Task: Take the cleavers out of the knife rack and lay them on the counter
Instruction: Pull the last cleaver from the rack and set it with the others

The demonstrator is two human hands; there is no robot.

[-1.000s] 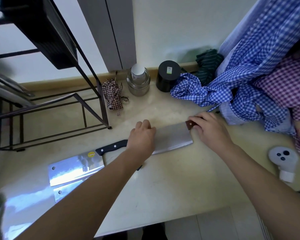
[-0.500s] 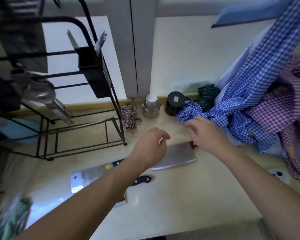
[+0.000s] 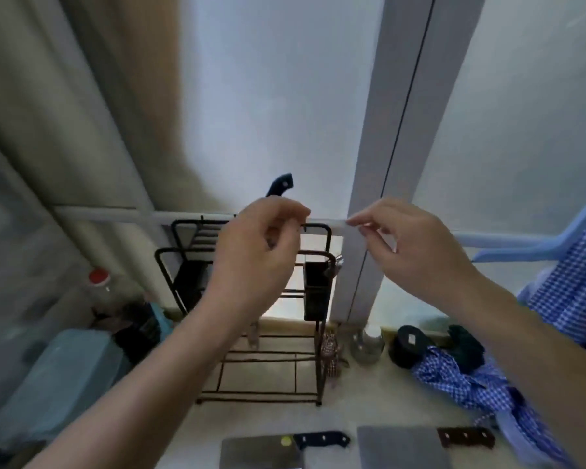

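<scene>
1. Both bare hands are raised in front of the black wire knife rack (image 3: 264, 350), which stands on the pale stone counter (image 3: 271, 421) against the frosted window.
2. Left hand (image 3: 254, 258): fingers curled loosely inward, thumb close to the fingertips, level with the rack's top bar. Nothing visible in the grip; it appears empty, though motion blur and the hand's own back hide the palm.
3. Right hand (image 3: 410, 252): fingers bent, fingertips pointing left toward the other hand, the two hands apart. Empty as far as the view shows.
4. Dark blue knife handle with a rivet (image 3: 280, 185) sticks up above the left hand, at the top of the rack; its blade is hidden behind the hand.
5. On the counter at the bottom edge: steel cleaver with a dark blue riveted handle and yellow sticker (image 3: 268, 450), lying flat, handle pointing right.
6. Just right of it: steel cleaver with a brown riveted handle (image 3: 403, 446), flat, handle right. The two lie side by side; contact cannot be judged.
7. Behind, near the wall: clear glass jar (image 3: 367, 346), black round canister (image 3: 409, 345), blue checked cloth (image 3: 460, 380).
</scene>
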